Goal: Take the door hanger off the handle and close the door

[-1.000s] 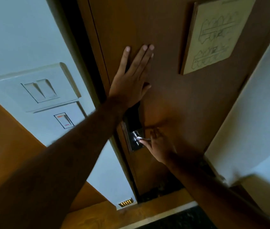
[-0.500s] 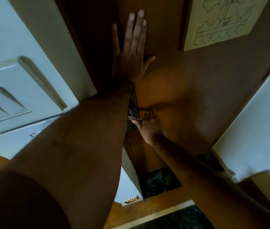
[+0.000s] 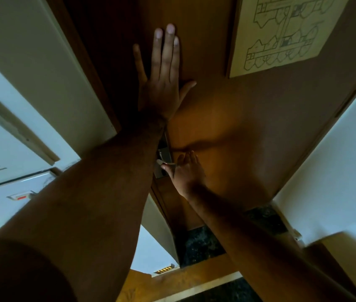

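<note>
My left hand (image 3: 161, 77) lies flat on the brown wooden door (image 3: 249, 131), fingers spread and pointing up, just above the lock. My right hand (image 3: 185, 173) is lower down, wrapped around the metal door handle (image 3: 166, 163) on its steel lock plate (image 3: 163, 153); most of the handle is hidden under my fingers. No door hanger shows on the handle or anywhere in view. The door's left edge sits against the dark frame (image 3: 90, 62).
A framed floor plan (image 3: 286, 33) hangs on the door at upper right. White wall with switch plates (image 3: 20, 195) is to the left, a white wall (image 3: 336, 171) to the right. Dark stone floor (image 3: 201, 243) and a wooden threshold lie below.
Over the last second the view has come closer to the door and tilted; my left hand slid higher up the door panel. My right hand has stayed on the handle.
</note>
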